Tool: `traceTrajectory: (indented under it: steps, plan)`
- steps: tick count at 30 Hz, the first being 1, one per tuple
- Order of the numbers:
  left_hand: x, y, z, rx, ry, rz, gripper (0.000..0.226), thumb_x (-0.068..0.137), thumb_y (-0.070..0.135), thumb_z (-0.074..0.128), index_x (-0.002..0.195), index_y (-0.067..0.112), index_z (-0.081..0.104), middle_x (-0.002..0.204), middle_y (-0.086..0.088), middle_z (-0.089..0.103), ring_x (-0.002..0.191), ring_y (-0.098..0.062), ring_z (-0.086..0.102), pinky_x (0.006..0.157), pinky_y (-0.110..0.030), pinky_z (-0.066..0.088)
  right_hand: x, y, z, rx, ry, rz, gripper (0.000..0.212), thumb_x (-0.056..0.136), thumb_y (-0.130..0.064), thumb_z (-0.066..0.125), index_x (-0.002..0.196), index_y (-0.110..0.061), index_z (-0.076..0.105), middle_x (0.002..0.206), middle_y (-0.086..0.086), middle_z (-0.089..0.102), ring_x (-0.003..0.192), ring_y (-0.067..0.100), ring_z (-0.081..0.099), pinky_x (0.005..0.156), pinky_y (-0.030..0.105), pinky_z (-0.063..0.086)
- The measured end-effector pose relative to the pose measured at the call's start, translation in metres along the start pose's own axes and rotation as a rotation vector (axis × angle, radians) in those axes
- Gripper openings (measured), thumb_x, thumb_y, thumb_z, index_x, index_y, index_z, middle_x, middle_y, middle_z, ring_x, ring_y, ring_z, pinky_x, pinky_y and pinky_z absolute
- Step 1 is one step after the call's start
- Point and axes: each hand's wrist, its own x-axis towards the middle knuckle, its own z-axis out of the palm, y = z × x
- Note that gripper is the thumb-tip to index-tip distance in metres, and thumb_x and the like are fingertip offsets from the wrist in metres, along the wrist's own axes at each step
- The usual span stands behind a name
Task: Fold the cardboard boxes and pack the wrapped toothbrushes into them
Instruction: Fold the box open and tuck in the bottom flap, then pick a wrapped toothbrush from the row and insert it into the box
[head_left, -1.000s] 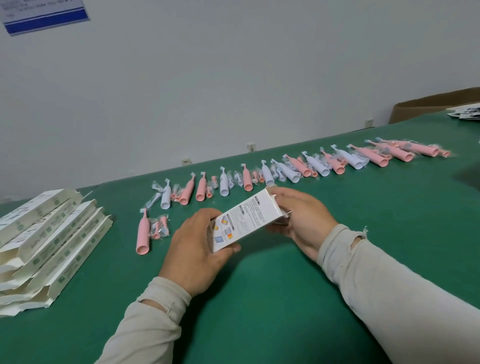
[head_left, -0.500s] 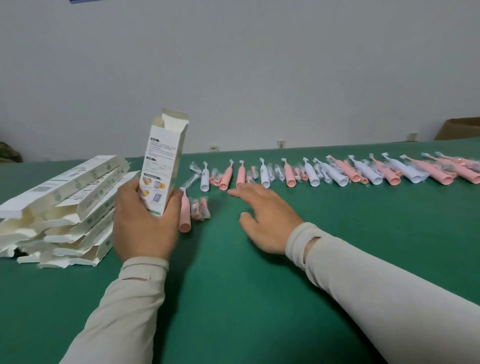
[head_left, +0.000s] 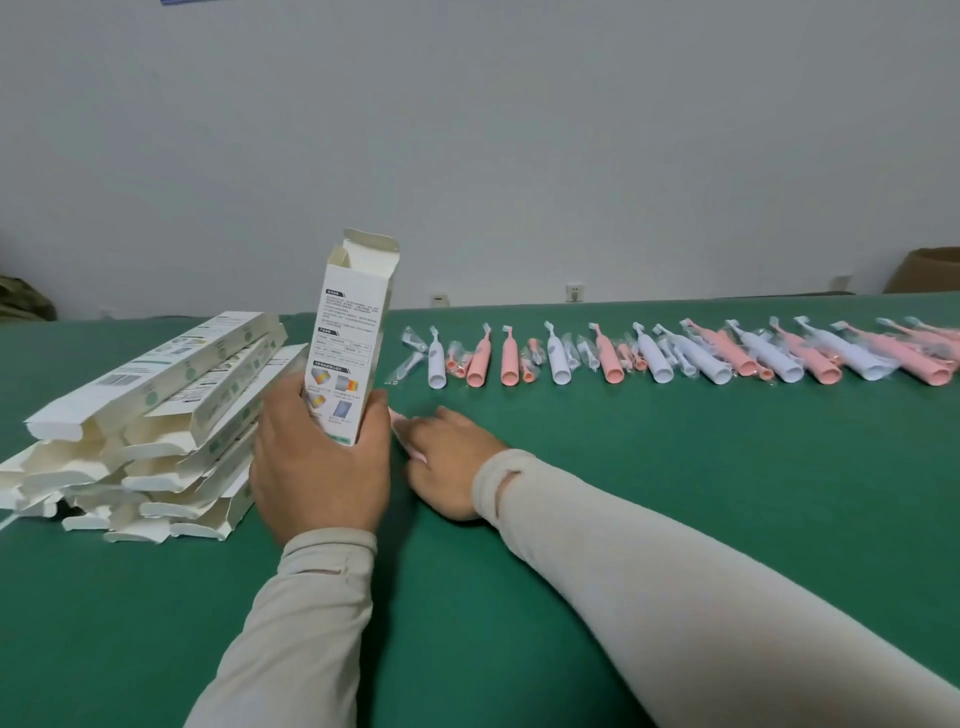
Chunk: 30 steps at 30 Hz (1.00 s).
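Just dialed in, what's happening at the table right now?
A person is packing toothbrushes into boxes. The left hand grips an assembled box upright, its top flaps open. The right hand lies low on the green table beside the box, touching something pink that is mostly hidden. A row of wrapped toothbrushes, pink and white, lies along the far side. A stack of flat boxes sits to the left.
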Motion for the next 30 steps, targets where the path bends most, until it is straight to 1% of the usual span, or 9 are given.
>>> traceTrajectory:
  steps: [3,6,11,17,20,21,26,28,30]
  plan:
    - [-0.002,0.003,0.001,0.001,-0.031,0.023,0.051,0.076,0.042,0.076,0.114,0.019,0.051,0.105,-0.005,0.063,0.095,-0.034,0.059,0.083,-0.047,0.049,-0.062,0.022,-0.005,0.059,-0.030,-0.082,0.065,0.097,-0.023,0.035,0.158,-0.031,0.014,0.158,0.001,0.035,0.152,0.026,0.013,0.124,0.042,0.014]
    - [-0.006,0.006,0.001,0.016,-0.091,0.053,0.046,0.078,0.044,0.076,0.110,0.025,0.049,0.101,0.001,0.060,0.091,-0.032,0.060,0.080,-0.048,0.051,-0.129,0.063,-0.019,0.067,-0.031,-0.081,0.066,0.092,-0.029,0.031,0.156,-0.039,0.018,0.162,-0.011,0.027,0.152,0.013,0.010,0.125,0.033,0.010]
    - [-0.015,0.011,0.000,0.019,-0.272,0.119,0.044,0.078,0.043,0.077,0.100,0.041,0.039,0.097,0.007,0.061,0.083,-0.024,0.063,0.075,-0.048,0.056,-0.212,0.140,-0.056,0.044,0.035,0.182,0.058,0.096,-0.022,0.043,0.151,-0.040,0.036,0.155,-0.019,0.037,0.149,0.006,0.021,0.121,0.025,0.013]
    - [-0.051,0.061,0.026,0.230,-0.513,0.420,0.067,0.073,0.030,0.084,0.130,0.025,0.049,0.109,-0.005,0.071,0.092,-0.034,0.067,0.082,-0.049,0.052,-0.240,0.164,-0.075,0.193,0.177,0.397,0.042,0.089,-0.023,0.057,0.129,-0.036,0.061,0.128,-0.011,0.064,0.117,0.014,0.057,0.103,0.032,0.045]
    - [-0.063,0.091,0.044,0.287,-0.602,0.548,0.054,0.072,0.029,0.080,0.121,0.030,0.057,0.124,0.000,0.068,0.113,-0.032,0.062,0.091,-0.052,0.049,-0.232,0.158,-0.075,0.046,0.203,0.408,0.008,0.087,-0.043,0.058,0.087,-0.036,0.061,0.095,-0.007,0.064,0.098,0.022,0.056,0.086,0.039,0.050]
    - [-0.066,0.096,0.049,0.289,-0.620,0.542,0.049,0.072,0.028,0.079,0.117,0.030,0.058,0.132,0.002,0.064,0.124,-0.031,0.057,0.099,-0.055,0.046,-0.230,0.156,-0.076,-0.045,0.206,0.413,0.018,0.086,-0.051,0.056,0.083,-0.033,0.059,0.094,-0.006,0.061,0.100,0.024,0.054,0.087,0.040,0.049]
    - [-0.083,0.084,0.063,0.377,-0.637,0.469,0.058,0.079,0.035,0.077,0.132,0.036,0.055,0.128,0.004,0.062,0.119,-0.029,0.054,0.111,-0.066,0.024,-0.217,0.150,-0.070,-0.237,0.179,0.411,0.051,0.092,-0.062,0.048,0.123,-0.027,0.067,0.153,-0.004,0.040,0.146,0.023,0.024,0.122,0.041,0.016]
    - [-0.078,0.079,0.066,0.377,-0.606,0.455,0.060,0.079,0.036,0.078,0.135,0.037,0.054,0.126,0.002,0.063,0.117,-0.030,0.056,0.108,-0.068,0.027,-0.218,0.150,-0.077,-0.306,0.244,0.390,0.048,0.092,-0.059,0.049,0.120,-0.026,0.069,0.151,-0.004,0.042,0.144,0.023,0.025,0.119,0.042,0.018]
    - [-0.073,0.076,0.065,0.331,-0.601,0.426,0.067,0.079,0.033,0.080,0.139,0.037,0.051,0.123,-0.001,0.063,0.112,-0.032,0.056,0.103,-0.063,0.037,-0.223,0.153,-0.088,-0.402,0.369,0.409,0.043,0.090,-0.058,0.048,0.110,-0.027,0.071,0.132,-0.002,0.054,0.124,0.023,0.040,0.104,0.041,0.035]
